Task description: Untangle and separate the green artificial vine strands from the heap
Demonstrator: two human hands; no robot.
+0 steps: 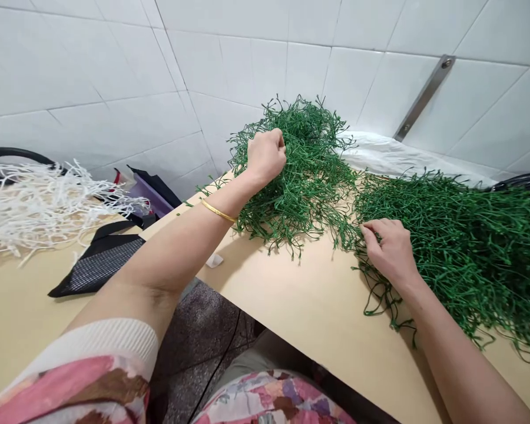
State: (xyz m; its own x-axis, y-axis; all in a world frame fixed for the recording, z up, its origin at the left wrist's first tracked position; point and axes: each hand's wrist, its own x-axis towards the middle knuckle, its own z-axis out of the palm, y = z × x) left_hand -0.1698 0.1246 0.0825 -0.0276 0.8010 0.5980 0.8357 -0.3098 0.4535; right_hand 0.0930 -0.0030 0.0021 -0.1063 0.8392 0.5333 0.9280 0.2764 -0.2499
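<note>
Pink floral sleeve (70, 383) at near edge, white ribbed cuff on it. White tiled wall (265, 59) fills the far side, steel bracket (424, 97) fixed to it. Pale wood tabletop (318, 306) runs across, dark speckled floor (198, 330) below its near corner. 2 piles of green artificial vine strands on top, touching: right pile (459, 253) wide, spilling over the right side; left pile (300, 176) taller, further away. White strand bundle (39, 212) far left, black mesh pad (99, 265) just beside it. Left hand (266, 156) closed in a fist, gripping strands of left pile. Right hand (391, 250) half-curled, fingertips (363, 229) at right pile's edge; grip unclear. Gold bangle (218, 211) on left wrist.
</note>
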